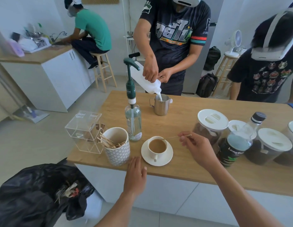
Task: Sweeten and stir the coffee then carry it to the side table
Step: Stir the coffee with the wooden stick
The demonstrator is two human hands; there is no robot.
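The white cup, on its saucer on the worktop, holds milky coffee. The right hand has its grip pinched on a wooden stirrer reaching the cup. The left hand, grip released, rests beside the cup. A pump bottle stands behind.

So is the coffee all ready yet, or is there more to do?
The coffee already looks milky in its cup; whether it is sweetened can't be seen. The right hand pinches a wooden stick with its tip at the cup's rim, so stirring is in hand. Carrying is left: the cup sits on its saucer on the counter.
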